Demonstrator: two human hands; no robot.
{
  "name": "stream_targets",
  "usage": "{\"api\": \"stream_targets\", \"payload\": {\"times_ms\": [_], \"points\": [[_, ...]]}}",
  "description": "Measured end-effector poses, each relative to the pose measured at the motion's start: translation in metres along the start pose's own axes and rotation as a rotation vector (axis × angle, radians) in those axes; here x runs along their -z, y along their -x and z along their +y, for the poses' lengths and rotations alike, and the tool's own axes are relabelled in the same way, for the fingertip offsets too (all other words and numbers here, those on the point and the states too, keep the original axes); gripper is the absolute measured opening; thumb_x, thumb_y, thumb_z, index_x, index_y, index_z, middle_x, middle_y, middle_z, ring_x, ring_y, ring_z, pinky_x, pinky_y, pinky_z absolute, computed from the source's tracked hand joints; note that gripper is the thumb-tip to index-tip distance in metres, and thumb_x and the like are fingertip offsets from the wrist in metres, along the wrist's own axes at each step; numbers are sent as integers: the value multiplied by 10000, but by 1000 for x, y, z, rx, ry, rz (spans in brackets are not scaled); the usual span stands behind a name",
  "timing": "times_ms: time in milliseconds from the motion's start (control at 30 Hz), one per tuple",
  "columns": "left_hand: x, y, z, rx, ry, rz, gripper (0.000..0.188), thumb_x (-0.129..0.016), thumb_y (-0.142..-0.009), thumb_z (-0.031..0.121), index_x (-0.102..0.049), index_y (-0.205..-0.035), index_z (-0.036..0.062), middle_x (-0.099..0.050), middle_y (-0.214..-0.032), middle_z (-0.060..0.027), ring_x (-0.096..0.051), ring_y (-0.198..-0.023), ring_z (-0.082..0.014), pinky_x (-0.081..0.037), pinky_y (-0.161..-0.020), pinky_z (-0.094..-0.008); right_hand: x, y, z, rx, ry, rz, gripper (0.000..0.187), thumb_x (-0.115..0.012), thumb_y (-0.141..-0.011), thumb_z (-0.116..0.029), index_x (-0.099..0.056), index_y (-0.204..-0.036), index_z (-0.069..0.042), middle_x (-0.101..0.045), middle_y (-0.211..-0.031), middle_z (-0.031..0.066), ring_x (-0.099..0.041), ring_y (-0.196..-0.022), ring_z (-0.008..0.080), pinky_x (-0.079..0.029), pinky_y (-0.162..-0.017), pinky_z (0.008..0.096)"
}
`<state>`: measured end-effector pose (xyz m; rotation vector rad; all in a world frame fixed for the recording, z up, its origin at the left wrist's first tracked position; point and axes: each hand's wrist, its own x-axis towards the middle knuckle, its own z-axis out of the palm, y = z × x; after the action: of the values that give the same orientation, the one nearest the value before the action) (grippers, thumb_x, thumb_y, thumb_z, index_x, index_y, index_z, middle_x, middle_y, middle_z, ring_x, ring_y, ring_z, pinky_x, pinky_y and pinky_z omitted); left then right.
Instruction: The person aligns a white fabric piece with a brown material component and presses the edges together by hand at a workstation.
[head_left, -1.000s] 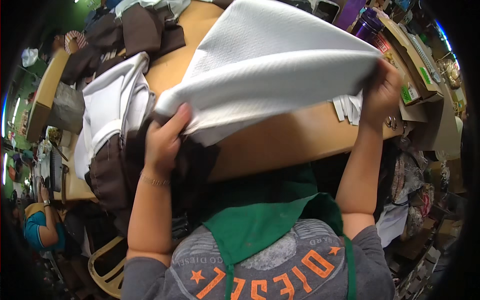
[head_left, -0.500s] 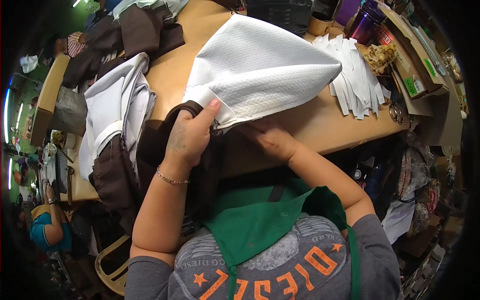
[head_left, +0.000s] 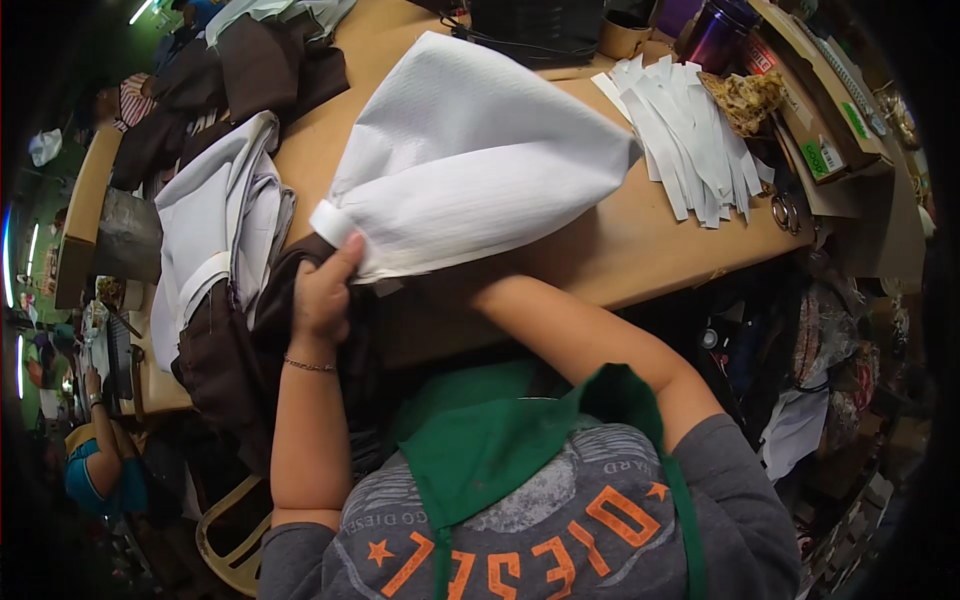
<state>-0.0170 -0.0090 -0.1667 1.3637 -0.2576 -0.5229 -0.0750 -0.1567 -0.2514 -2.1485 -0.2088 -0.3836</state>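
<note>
A white textured cloth piece (head_left: 480,150), shaped like a pointed bag, stands raised above the table. My left hand (head_left: 325,285) pinches its lower left corner, thumb on top, by a short white strip (head_left: 332,222). Dark brown fabric (head_left: 275,325) joins that corner and hangs down past the table's near edge. Beneath the cloth's lower edge goes my right hand (head_left: 492,292); only the wrist side shows, and its fingers are hidden.
A stack of white and brown cloth pieces (head_left: 215,220) lies at left on the tan table (head_left: 640,262). To the right are many white strips (head_left: 690,140), scissors (head_left: 785,212), a purple tumbler (head_left: 718,32) and a cardboard box (head_left: 830,130). A co-worker (head_left: 100,470) is at far left.
Both hands have moved left with the white cloth. My right hand has slid further under it, so its fingers no longer show. My left grip has shifted to the corner's edge.
</note>
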Motion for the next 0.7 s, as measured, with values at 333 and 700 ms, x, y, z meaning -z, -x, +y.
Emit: {"api": "stream_targets", "payload": {"times_ms": [333,700], "points": [[24,-1,-1,50,8,78,263,-595,-846,160,-576,-1038,-19,-611,-951,-55,-571,-870,-134,-445,-775,-268,75,10,-75,501,515,28,337,-650,-624,-54,-603,-957,-46,-571,-997,94,-573,-919,266,-473,-770,348],[4,18,-13,59,31,82,315,-627,-796,94,-558,-1060,-65,-588,-1031,-96,-556,-900,-140,-442,-794,-261,105,7,-61,225,885,-200,286,-544,-715,-65,-639,-985,-85,-541,-921,61,-523,-910,244,-436,-787,326]]}}
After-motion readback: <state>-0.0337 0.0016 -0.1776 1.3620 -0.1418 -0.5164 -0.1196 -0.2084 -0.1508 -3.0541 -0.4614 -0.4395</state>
